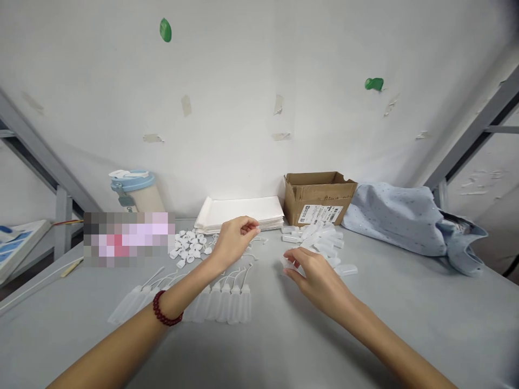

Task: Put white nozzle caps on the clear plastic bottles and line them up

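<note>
My left hand (236, 237) is closed in a pinch just in front of the white stack; a tiny whitish bit shows at its fingertips, too small to name. Between the thumb and fingers of my right hand (312, 272) is a translucent plastic sleeve (287, 263), partly hidden. Several similar loose sleeves (324, 237) lie heaped behind that hand. Below my left forearm runs a row of translucent sleeves with thin white straps (224, 303), partly covered by the wrist. Small white caps (190, 246) are piled left of my left hand. A few white straps (253, 256) lie near it.
Against the wall are a stack of white envelopes or sheets (247, 209), an open cardboard box (320, 197) and a pale blue cloth bag (393, 219). A blue-lidded cup (138, 192) stands at the left, beside a blurred patch. A white cable (40, 286) crosses the grey table's left side.
</note>
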The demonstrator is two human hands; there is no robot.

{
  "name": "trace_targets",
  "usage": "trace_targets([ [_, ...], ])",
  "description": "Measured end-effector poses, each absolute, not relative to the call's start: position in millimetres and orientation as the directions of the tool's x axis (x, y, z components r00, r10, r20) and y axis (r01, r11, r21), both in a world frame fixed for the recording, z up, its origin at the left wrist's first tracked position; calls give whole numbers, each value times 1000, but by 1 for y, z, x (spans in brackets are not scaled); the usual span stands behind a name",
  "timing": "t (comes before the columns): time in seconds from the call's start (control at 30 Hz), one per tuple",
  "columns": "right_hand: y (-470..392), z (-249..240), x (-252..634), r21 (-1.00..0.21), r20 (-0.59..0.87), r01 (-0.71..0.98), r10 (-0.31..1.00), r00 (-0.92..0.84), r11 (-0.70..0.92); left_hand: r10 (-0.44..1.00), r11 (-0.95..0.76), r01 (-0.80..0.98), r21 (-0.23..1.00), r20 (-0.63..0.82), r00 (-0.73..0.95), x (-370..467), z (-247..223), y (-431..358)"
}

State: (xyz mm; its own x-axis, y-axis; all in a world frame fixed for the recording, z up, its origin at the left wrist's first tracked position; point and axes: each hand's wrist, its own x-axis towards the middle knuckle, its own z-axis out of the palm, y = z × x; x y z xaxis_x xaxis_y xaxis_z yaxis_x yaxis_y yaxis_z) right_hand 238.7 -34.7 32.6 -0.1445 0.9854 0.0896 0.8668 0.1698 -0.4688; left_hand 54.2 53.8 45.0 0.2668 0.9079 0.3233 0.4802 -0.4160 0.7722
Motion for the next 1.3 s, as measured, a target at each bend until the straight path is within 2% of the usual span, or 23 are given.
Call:
trace_targets([
  [0.17, -32, 27, 238, -493, 150, 844, 976, -156, 211, 924, -367, 389, 845, 284, 256, 53, 44, 54],
  [0.37, -32, 22, 239, -555, 294, 773, 942, -165, 309, 930, -296, 288, 911, 205, 305, 55, 46, 39],
  [0.57, -36, 24, 234, -630, 360, 688, 920, -154, 361, 925, -311, 239, 920, 235, 299, 58, 48, 27],
  [0.63, -37, 25, 232, -672, 361, 647, 922, -137, 360, 901, -388, 258, 885, 307, 306, 60, 46, 23],
  [0.77, -38, 28, 230, -755, 315, 582, 945, -85, 304, 792, -594, 322, 737, 465, 394, 64, 40, 14],
  [0.87, -39, 28, 230, -778, 292, 559, 953, -81, 286, 726, -679, 325, 658, 535, 433, 64, 38, 7],
  [1.2, -39, 22, 227, -780, 361, 523, 930, -75, 345, 649, -754, 307, 581, 587, 483, 56, 30, -8],
  [1.3, -38, 22, 226, -845, 294, 446, 953, -74, 296, 615, -781, 301, 547, 586, 528, 52, 24, -13],
])
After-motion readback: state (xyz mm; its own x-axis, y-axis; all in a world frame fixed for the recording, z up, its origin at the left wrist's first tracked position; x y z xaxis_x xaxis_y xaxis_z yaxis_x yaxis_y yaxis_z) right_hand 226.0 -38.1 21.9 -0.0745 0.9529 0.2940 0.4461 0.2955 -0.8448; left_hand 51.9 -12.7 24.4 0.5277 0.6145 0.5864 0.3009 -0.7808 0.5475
